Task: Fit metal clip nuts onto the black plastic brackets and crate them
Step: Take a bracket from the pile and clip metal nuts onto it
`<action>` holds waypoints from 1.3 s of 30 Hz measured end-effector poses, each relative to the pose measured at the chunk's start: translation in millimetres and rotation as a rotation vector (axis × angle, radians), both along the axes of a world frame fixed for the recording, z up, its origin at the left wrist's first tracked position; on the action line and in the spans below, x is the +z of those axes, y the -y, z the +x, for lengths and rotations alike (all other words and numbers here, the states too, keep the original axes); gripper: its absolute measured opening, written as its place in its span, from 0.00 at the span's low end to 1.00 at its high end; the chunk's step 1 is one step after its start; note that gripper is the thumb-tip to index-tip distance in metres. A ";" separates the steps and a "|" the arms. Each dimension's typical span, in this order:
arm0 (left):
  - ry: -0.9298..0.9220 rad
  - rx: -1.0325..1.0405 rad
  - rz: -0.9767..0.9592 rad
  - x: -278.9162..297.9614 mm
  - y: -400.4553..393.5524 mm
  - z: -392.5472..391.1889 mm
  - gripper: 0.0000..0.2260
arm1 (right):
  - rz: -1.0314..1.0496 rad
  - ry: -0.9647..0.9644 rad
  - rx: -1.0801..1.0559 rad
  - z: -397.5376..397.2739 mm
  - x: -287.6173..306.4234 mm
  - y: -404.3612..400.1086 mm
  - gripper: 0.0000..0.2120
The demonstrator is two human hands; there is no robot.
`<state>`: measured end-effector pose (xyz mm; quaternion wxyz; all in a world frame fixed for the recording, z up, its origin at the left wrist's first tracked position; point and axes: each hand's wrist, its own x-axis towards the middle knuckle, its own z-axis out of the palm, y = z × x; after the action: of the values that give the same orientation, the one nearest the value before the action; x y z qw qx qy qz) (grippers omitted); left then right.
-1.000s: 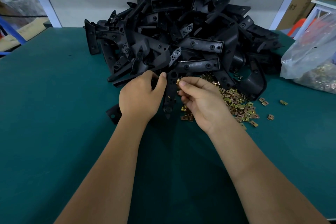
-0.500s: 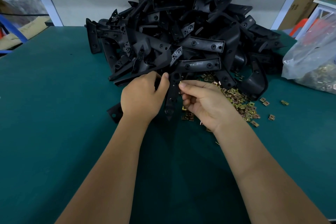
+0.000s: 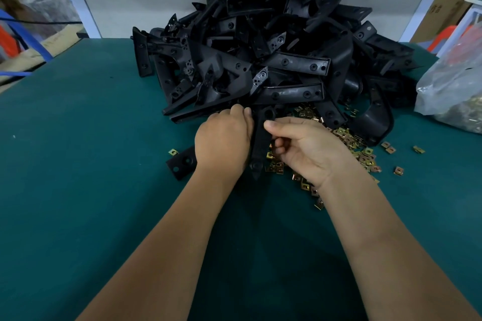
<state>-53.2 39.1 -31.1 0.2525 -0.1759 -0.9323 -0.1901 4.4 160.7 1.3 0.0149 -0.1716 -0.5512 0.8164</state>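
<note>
Left to right. My left hand [image 3: 221, 146] is curled round the black bracket [image 3: 260, 143] from its left side, thumb up by the bracket's top end; the rest of that grip is hidden behind the hand. Bracket stands between both hands, long axis running away from me toward the far edge of the table [image 3: 78, 190], round hole at the far end, pointed tip nearest me, just above the green surface. A separate flat black piece [image 3: 182, 163] lies on the table just left of my left wrist, with one stray clip beside it.

My right hand [image 3: 310, 148] is on the bracket's right side, thumb and forefinger pinched at the edge just below the hole. Can't tell if a clip nut sits in that pinch; none is visible there. Both hands touch the bracket; the right is the one placed to push sideways onto it.

Loose clip nuts [image 3: 362, 156] lie under and right of my right hand. Bracket pile [image 3: 273, 60] sits toward the far edge. Plastic bag [image 3: 453, 91] is at the right edge.

Cardboard box [image 3: 440, 12] far right has printing, too small to read. No crate in view.
</note>
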 end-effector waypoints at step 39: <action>0.014 0.385 0.826 33.5 99.0 -33.9 0.21 | 1.634 -0.497 0.484 -11.3 -33.4 82.9 0.21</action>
<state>-87.1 -59.9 2.4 0.3257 0.1176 -0.7957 -0.4969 -6.8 77.8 -32.1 0.0789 0.1960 -0.9638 0.1625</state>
